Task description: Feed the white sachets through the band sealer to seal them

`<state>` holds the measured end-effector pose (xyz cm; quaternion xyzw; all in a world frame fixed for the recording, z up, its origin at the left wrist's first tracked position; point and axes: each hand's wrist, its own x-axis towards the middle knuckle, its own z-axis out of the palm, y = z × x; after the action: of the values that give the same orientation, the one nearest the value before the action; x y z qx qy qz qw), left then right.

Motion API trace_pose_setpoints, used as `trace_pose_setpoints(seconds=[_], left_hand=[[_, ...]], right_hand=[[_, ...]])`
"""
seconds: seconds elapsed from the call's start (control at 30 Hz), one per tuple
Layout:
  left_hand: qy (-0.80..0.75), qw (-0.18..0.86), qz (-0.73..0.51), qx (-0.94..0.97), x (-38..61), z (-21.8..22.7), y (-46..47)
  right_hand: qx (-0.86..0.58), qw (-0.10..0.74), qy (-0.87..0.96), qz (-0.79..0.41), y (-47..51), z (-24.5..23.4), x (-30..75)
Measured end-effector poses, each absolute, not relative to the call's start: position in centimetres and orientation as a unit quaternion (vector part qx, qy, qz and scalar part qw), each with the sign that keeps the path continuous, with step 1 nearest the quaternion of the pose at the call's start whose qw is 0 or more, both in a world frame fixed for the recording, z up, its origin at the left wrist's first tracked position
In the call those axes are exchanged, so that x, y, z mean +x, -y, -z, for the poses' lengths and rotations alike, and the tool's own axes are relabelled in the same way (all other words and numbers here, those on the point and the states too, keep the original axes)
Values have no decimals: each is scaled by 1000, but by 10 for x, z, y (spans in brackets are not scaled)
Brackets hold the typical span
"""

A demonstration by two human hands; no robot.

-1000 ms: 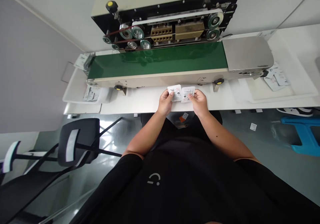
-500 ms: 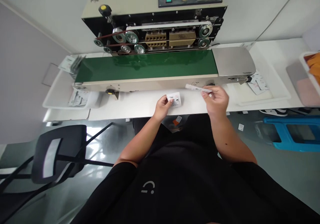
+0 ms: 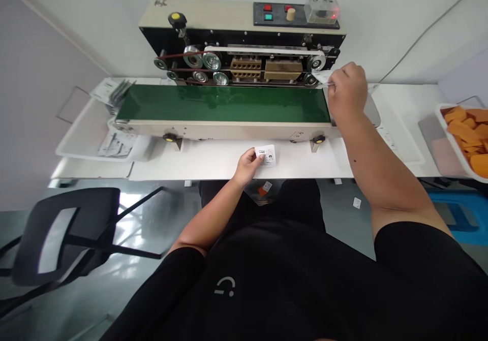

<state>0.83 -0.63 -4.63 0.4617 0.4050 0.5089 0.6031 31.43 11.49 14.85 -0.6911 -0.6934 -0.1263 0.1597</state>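
My left hand (image 3: 247, 166) is closed on a small white printed packet (image 3: 269, 156), holding it low over the white table (image 3: 213, 163). Up at the right end of the band sealing machine (image 3: 213, 16), my right hand (image 3: 347, 89) pinches another white packet (image 3: 321, 76). That packet's left edge is beside the lower right wheel (image 3: 310, 80) of the sealer. The machine's green conveyor belt (image 3: 229, 102) runs below its rollers and brass blocks. My right hand partly covers the metal plate (image 3: 372, 111) at the belt's right end.
A white tray (image 3: 72, 145) with printed packets stands at the left. Packets lie in another tray (image 3: 409, 145) behind my right forearm. A bin (image 3: 452, 145) of orange pieces is far right. A black chair (image 3: 82, 229) and blue stool (image 3: 470, 214) stand below table level.
My right hand has moved up and to the right with its packet, from above the table's front to the sealer's right end. My left hand stays nearly still. The camera view has shifted slightly.
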Motion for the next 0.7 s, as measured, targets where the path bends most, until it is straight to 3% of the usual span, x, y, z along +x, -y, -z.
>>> trace_pose_setpoints(seconds=[0.2,0.4,0.53,0.7], left_hand=[[-395,608,-507,466,7,47,6],[-387,617,-525,440,8,46,8],[-369,643,-543,394,9,42,8],[-356,669,-548,353,8,42,4]], right_hand=[[-634,142,756,85,-127,-149,251],[-572,351,741,-3,-76,-126,223],[-514,441,723,-136,-5,-78,210],[-495,484,595,-409,50,-14,187]])
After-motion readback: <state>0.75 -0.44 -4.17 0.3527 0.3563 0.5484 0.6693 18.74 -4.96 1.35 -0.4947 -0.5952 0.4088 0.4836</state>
